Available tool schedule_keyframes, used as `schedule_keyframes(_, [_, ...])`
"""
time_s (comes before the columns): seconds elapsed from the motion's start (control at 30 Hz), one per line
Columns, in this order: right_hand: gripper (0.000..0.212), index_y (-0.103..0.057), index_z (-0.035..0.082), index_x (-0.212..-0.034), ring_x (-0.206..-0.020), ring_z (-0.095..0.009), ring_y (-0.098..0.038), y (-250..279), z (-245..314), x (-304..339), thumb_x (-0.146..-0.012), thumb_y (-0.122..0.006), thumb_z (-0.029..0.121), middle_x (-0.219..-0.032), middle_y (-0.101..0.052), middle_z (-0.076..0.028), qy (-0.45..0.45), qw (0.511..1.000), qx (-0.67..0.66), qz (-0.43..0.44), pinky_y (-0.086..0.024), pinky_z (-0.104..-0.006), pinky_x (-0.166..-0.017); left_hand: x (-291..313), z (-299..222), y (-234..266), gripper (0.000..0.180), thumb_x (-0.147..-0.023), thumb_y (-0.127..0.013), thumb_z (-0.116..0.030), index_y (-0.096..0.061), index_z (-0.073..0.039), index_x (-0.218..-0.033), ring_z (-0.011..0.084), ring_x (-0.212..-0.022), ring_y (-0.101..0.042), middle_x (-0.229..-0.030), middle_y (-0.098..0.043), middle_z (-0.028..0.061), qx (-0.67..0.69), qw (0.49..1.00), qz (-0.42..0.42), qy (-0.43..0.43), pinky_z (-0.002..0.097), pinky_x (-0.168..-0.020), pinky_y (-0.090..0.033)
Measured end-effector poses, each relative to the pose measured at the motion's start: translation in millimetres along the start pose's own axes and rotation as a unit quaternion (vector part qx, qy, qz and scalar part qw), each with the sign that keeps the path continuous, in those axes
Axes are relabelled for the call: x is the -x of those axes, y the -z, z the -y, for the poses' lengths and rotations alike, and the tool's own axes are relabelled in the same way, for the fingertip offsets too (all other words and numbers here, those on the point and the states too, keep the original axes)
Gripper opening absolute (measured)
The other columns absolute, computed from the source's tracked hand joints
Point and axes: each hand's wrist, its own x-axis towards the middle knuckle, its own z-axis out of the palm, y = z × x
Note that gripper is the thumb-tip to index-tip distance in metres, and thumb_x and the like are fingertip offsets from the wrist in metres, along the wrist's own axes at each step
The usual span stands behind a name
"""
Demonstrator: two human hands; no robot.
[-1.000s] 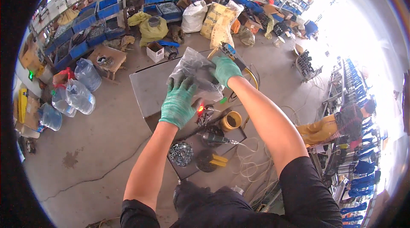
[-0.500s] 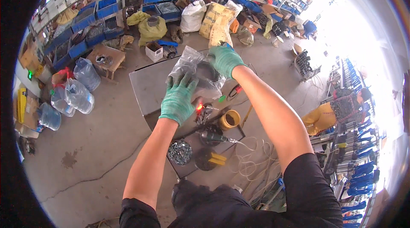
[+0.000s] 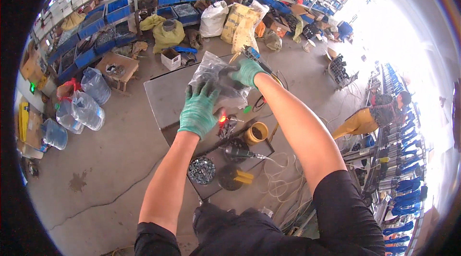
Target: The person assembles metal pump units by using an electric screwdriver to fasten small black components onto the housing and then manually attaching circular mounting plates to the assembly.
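Green-gloved L hand [image 3: 198, 112] lies spread on the crinkly clear bag [image 3: 206, 67]; R hand [image 3: 246, 72], apart from it, curls at bag's right edge, grip can't tell. R hand just shifted left & nearer, baring blue tool [image 3: 252, 53] beyond, so bag prob. still in work. Bag's over far part of smooth grey table [image 3: 161, 100]; round yellow tub [image 3: 250, 137], shiny metal bits [image 3: 201, 170] nearer

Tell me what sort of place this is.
Probably a workshop or small factory: there are rows of blue bins, a round heap of small metal parts, and what looks like a power tool near that heap.
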Motion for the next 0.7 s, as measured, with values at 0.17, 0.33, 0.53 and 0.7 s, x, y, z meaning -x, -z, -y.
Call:
schedule_keyframes(0.17, [0.039,-0.077,0.000,-0.106,-0.109,-0.039,-0.070,-13.9,-17.4,-13.6,-0.089,-0.068,0.034,-0.115,-0.073,-0.024,0.002,0.990,0.141,0.003,-0.055,-0.0447,-0.094,-2.8,-4.8,-5.7,0.075,-0.087,-0.073,-0.045,-0.051,-0.008,-0.148,0.0388,-0.150,-0.034,-0.159,-0.041,0.0179,0.013,1.000,-0.023,-0.010,0.0594,-0.124,-0.022])
schedule_keyframes(0.33, [0.032,-0.077,0.001,-0.107,-0.108,-0.039,-0.070,10.3,5.7,-2.2,-0.092,-0.061,0.024,-0.114,-0.073,-0.023,0.020,0.998,0.033,-0.044,-0.055,-0.0445,-0.095,3.1,5.7,-5.3,0.073,-0.087,-0.073,-0.044,-0.053,-0.008,-0.147,0.0392,-0.149,-0.035,-0.158,-0.042,0.0177,0.012,1.000,-0.027,-0.007,0.0591,-0.124,-0.022])
schedule_keyframes(0.53, [0.038,-0.074,-0.003,-0.110,-0.111,-0.040,-0.068,28.6,10.0,7.2,-0.094,-0.061,0.030,-0.118,-0.070,-0.027,0.031,0.998,0.027,-0.055,-0.052,-0.0455,-0.099,-1.2,0.8,-2.1,0.068,-0.088,-0.073,-0.044,-0.057,-0.008,-0.143,0.0391,-0.149,-0.034,-0.158,-0.043,0.0168,0.022,1.000,-0.012,0.001,0.0588,-0.124,-0.022])
schedule_keyframes(0.7, [0.044,-0.071,-0.003,-0.116,-0.110,-0.040,-0.068,10.4,-24.5,-0.9,-0.094,-0.065,0.034,-0.118,-0.070,-0.027,-0.023,0.975,-0.212,-0.064,-0.052,-0.0444,-0.098,-3.8,-8.2,-4.2,0.068,-0.088,-0.073,-0.044,-0.057,-0.008,-0.143,0.0387,-0.149,-0.034,-0.158,-0.043,0.0170,0.027,0.999,-0.018,-0.010,0.0586,-0.125,-0.021])
